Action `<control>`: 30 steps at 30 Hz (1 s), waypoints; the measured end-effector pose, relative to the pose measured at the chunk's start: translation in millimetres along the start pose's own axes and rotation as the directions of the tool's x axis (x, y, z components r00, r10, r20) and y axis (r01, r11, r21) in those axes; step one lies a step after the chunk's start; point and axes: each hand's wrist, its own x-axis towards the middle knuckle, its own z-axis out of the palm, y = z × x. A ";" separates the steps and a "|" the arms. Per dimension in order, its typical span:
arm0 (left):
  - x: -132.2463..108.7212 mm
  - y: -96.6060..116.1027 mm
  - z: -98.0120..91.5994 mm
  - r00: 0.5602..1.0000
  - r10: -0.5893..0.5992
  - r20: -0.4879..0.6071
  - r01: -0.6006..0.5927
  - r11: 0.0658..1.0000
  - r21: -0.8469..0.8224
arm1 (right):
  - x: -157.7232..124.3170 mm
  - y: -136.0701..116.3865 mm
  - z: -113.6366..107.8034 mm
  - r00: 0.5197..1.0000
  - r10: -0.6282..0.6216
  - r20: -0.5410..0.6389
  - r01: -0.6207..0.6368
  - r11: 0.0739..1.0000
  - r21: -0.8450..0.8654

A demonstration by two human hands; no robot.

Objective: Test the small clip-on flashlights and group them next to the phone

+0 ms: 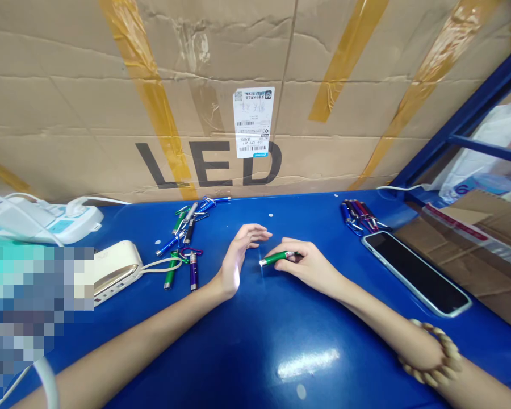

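A small green flashlight point(274, 259) is gripped in my right hand point(309, 264), its silver end lit and pointing left. Its light makes a bright patch on the palm side of my left hand point(236, 258), near the wrist. That hand is held up on edge, fingers extended and curved toward the right, with nothing in it. Left of it lie a purple flashlight point(193, 272) with a carabiner clip and a green flashlight point(169, 271). Behind these is a loose pile of blue, black, silver and green flashlights point(183, 224) with clips.
At the back right, several flashlights point(357, 215) lie in a row beside a phone point(417, 272). A white power bank point(118, 270) and a power strip point(74, 221) sit left. A large cardboard box point(213, 113) walls off the back; brown cardboard point(472, 255) lies right.
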 end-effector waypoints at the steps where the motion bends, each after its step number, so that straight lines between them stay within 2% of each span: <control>1: 0.1 -0.1 0.0 1.000 -0.002 -0.001 0.002 1.000 -0.001 | -0.1 0.2 0.0 1.000 0.002 0.000 -0.002 1.000 0.004; 9: -0.4 0.0 0.1 1.000 0.002 0.002 -0.002 1.000 -0.012 | -0.4 0.0 0.4 1.000 0.022 0.011 -0.022 0.999 0.048; 23: -1.8 1.0 0.2 1.000 -0.007 0.024 0.006 1.000 0.005 | -1.0 1.1 0.1 1.000 -0.023 -0.005 0.023 0.996 0.082; 30: -1.2 1.2 0.8 1.000 -0.008 0.015 0.008 1.000 0.010 | -0.5 -0.5 0.1 1.000 -0.012 -0.011 0.013 0.998 0.058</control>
